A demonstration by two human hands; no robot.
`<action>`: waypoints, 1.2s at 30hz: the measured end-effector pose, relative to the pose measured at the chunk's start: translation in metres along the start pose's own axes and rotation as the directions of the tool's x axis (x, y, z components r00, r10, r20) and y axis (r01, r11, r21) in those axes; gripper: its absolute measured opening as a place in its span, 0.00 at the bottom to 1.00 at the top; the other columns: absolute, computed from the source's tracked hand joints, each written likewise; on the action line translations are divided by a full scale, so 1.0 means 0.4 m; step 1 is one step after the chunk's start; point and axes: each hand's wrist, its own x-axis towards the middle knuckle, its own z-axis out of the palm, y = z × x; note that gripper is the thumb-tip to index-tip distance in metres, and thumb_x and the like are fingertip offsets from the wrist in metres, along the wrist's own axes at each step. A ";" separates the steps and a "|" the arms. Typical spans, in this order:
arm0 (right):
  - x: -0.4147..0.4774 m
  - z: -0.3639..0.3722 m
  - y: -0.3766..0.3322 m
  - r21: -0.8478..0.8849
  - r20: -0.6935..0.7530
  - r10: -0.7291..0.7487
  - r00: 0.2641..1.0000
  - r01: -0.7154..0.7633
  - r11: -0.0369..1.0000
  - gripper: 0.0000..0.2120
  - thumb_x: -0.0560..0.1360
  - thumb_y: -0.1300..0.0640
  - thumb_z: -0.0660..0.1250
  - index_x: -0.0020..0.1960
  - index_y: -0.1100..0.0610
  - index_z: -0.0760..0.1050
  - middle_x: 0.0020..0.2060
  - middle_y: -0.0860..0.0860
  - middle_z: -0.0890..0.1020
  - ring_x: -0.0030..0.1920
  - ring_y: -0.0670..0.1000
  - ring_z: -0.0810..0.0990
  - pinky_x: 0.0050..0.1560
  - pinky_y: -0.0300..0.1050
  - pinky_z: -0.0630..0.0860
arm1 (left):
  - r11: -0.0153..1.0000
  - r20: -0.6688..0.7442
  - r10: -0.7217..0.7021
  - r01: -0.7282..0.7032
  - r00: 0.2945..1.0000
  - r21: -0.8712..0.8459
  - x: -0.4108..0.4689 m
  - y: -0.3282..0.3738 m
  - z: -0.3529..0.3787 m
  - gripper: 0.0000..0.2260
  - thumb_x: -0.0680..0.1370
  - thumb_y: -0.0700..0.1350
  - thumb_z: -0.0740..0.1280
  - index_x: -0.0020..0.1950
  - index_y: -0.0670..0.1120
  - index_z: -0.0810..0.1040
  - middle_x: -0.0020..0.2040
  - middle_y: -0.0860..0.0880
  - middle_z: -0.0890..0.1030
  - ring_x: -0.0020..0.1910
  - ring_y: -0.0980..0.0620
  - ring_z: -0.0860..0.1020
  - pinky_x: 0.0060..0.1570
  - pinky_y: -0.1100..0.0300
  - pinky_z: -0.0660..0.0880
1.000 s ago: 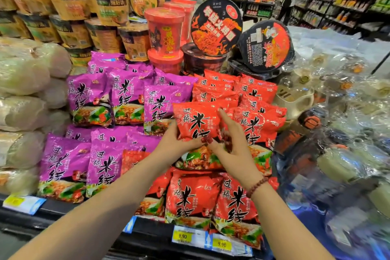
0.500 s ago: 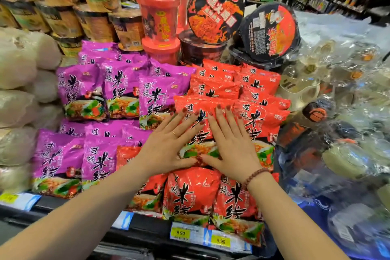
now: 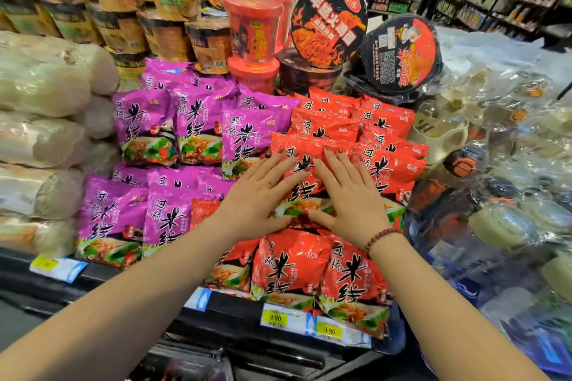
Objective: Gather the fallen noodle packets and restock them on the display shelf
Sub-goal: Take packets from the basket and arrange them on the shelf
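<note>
Flat, fingers straight, left hand [image 3: 263, 195] and right hand [image 3: 349, 198] press a red noodle packet [image 3: 305, 148]; price tags [image 3: 275, 318] below read 9.90.

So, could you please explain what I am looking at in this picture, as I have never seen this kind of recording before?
There is no machine here. A person wears a wide-angle camera on the head, so the single picture looks forward and down along both bare arms. The left hand and the right hand lie flat with straight fingers, pressing on a red noodle packet in the display; neither hand grips anything. Around it on the display shelf lie more red packets, with purple packets to the left. Cup noodles stand behind, and yellow price tags sit along the shelf's front edge.
</note>
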 end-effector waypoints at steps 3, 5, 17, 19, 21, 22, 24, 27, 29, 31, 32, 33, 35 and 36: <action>-0.023 -0.032 -0.050 0.074 -0.172 -0.003 0.985 0.016 0.997 0.38 0.72 0.38 0.65 0.76 0.54 0.60 0.74 0.55 0.64 0.73 0.57 0.63 0.73 0.57 0.56 | 0.997 -0.090 -0.040 0.034 0.995 -0.070 -0.053 -0.006 -0.056 0.31 0.72 0.57 0.63 0.73 0.49 0.67 0.73 0.45 0.68 0.72 0.42 0.64 0.70 0.48 0.61; -0.036 -0.050 -0.101 0.117 -0.252 -0.027 0.967 0.059 0.991 0.34 0.73 0.40 0.64 0.73 0.55 0.64 0.71 0.56 0.69 0.69 0.57 0.67 0.70 0.56 0.63 | 0.994 -0.132 -0.071 0.059 0.989 -0.091 -0.104 -0.014 -0.088 0.28 0.72 0.55 0.65 0.69 0.44 0.72 0.69 0.42 0.72 0.67 0.41 0.69 0.66 0.48 0.67; -0.094 0.022 -0.595 0.354 -0.219 -0.297 0.930 0.359 0.864 0.27 0.70 0.44 0.62 0.63 0.58 0.74 0.59 0.55 0.78 0.59 0.57 0.75 0.60 0.50 0.69 | 0.906 0.025 -0.420 0.421 0.907 -0.050 -0.723 -0.118 -0.209 0.22 0.73 0.52 0.64 0.63 0.41 0.76 0.60 0.41 0.78 0.58 0.39 0.76 0.55 0.48 0.76; -0.105 0.065 -0.687 0.399 -0.187 -0.360 0.914 0.405 0.823 0.27 0.70 0.44 0.62 0.64 0.58 0.73 0.60 0.55 0.78 0.59 0.57 0.75 0.60 0.49 0.70 | 0.853 0.046 -0.518 0.519 0.854 -0.048 -0.856 -0.131 -0.197 0.23 0.71 0.52 0.64 0.61 0.41 0.78 0.58 0.41 0.79 0.57 0.39 0.77 0.56 0.48 0.76; -0.114 0.126 -0.777 0.427 -0.147 -0.426 0.893 0.446 0.787 0.27 0.70 0.45 0.65 0.65 0.59 0.73 0.61 0.56 0.77 0.60 0.58 0.76 0.60 0.50 0.72 | 0.784 0.067 -0.616 0.619 0.785 -0.040 -0.987 -0.132 -0.175 0.23 0.70 0.51 0.65 0.60 0.40 0.79 0.57 0.41 0.80 0.55 0.40 0.78 0.57 0.50 0.74; -0.123 0.159 -0.817 0.443 -0.119 -0.456 0.882 0.459 0.770 0.28 0.70 0.46 0.66 0.65 0.59 0.73 0.61 0.56 0.77 0.60 0.59 0.76 0.60 0.52 0.73 | 0.747 0.088 -0.659 0.664 0.747 -0.034 -1.049 -0.125 -0.162 0.23 0.70 0.51 0.65 0.60 0.40 0.79 0.56 0.41 0.80 0.55 0.40 0.78 0.56 0.51 0.74; -0.136 0.230 -0.895 0.484 -0.039 -0.513 0.857 0.465 0.741 0.29 0.69 0.47 0.68 0.66 0.59 0.73 0.62 0.57 0.77 0.61 0.60 0.76 0.60 0.53 0.74 | 0.660 0.122 -0.744 0.751 0.658 -0.025 -1.166 -0.103 -0.135 0.22 0.71 0.52 0.64 0.60 0.41 0.78 0.56 0.42 0.80 0.54 0.40 0.78 0.54 0.50 0.74; -0.165 0.363 -0.996 0.579 0.099 -0.560 0.823 0.410 0.705 0.28 0.68 0.46 0.66 0.65 0.58 0.73 0.60 0.58 0.78 0.59 0.61 0.77 0.58 0.54 0.75 | 0.517 0.155 -0.846 0.856 0.510 -0.001 -1.325 -0.062 -0.069 0.24 0.70 0.54 0.63 0.59 0.40 0.79 0.56 0.41 0.80 0.54 0.39 0.78 0.55 0.49 0.72; -0.195 0.472 -1.048 0.632 0.202 -0.584 0.786 0.351 0.691 0.27 0.69 0.46 0.64 0.65 0.57 0.72 0.60 0.57 0.77 0.59 0.60 0.75 0.58 0.56 0.75 | 0.411 0.158 -0.900 0.912 0.406 0.003 -1.411 -0.023 -0.008 0.25 0.70 0.55 0.63 0.59 0.39 0.80 0.56 0.40 0.80 0.55 0.39 0.77 0.56 0.50 0.71; -0.229 0.586 -1.085 0.638 0.298 -0.597 0.745 0.309 0.705 0.26 0.72 0.47 0.65 0.67 0.56 0.70 0.63 0.54 0.74 0.64 0.59 0.72 0.63 0.55 0.71 | 0.306 0.173 -0.939 0.952 0.298 0.025 -1.480 0.026 0.061 0.26 0.70 0.56 0.62 0.60 0.40 0.79 0.58 0.40 0.79 0.58 0.40 0.74 0.57 0.50 0.70; -0.246 0.643 -1.099 0.637 0.343 -0.602 0.721 0.292 0.714 0.26 0.73 0.47 0.66 0.68 0.54 0.69 0.65 0.53 0.73 0.65 0.57 0.70 0.65 0.54 0.68 | 0.242 0.197 -0.953 0.970 0.231 0.031 -1.510 0.051 0.102 0.27 0.70 0.57 0.61 0.62 0.42 0.78 0.61 0.41 0.78 0.60 0.40 0.74 0.57 0.49 0.71; -0.263 0.697 -1.112 0.640 0.375 -0.603 0.705 0.274 0.718 0.26 0.73 0.47 0.67 0.69 0.54 0.68 0.66 0.52 0.72 0.66 0.56 0.69 0.66 0.53 0.67 | 0.175 0.222 -0.961 0.984 0.164 0.028 -1.540 0.074 0.145 0.27 0.71 0.58 0.61 0.63 0.43 0.77 0.63 0.42 0.77 0.62 0.40 0.73 0.58 0.47 0.72; -0.299 0.803 -1.135 0.647 0.426 -0.585 0.690 0.220 0.730 0.25 0.72 0.50 0.70 0.67 0.55 0.71 0.64 0.52 0.74 0.64 0.57 0.70 0.65 0.53 0.68 | 0.061 0.257 -0.965 0.998 0.054 0.020 -1.593 0.116 0.238 0.28 0.71 0.60 0.61 0.65 0.44 0.77 0.66 0.42 0.75 0.66 0.38 0.72 0.60 0.42 0.73; -0.315 0.855 -1.145 0.645 0.456 -0.575 0.680 0.193 0.740 0.25 0.71 0.51 0.71 0.65 0.55 0.72 0.62 0.53 0.75 0.63 0.57 0.71 0.64 0.53 0.69 | 0.010 0.272 -0.962 1.000 0.004 0.021 -1.613 0.136 0.285 0.28 0.71 0.60 0.61 0.65 0.45 0.77 0.67 0.42 0.74 0.67 0.38 0.70 0.61 0.41 0.72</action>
